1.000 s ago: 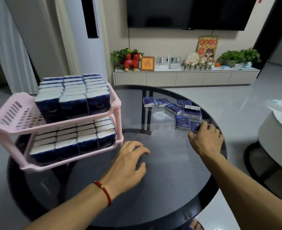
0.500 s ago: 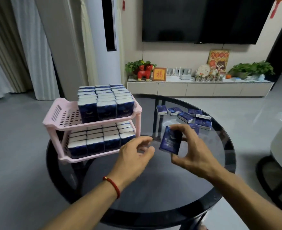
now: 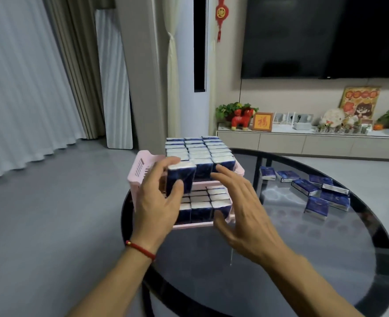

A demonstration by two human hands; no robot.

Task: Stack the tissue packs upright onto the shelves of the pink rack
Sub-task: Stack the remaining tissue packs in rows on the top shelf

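The rack (image 3: 143, 162) at the centre of the frame is showing pale pink with slotted walls, while the tissue packs (image 3: 200, 156) on it are showing dark blue wrappers with white tops. The round surface (image 3: 303, 248) is gleaming glossy black and carrying more blue-and-white loose packs (image 3: 317, 205) at right. A red cord bracelet (image 3: 141, 249) is circling the wrist at lower left.

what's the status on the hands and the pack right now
Left hand grips tissue pack at pink rack top shelf. Right hand open alongside. Nothing blocking.
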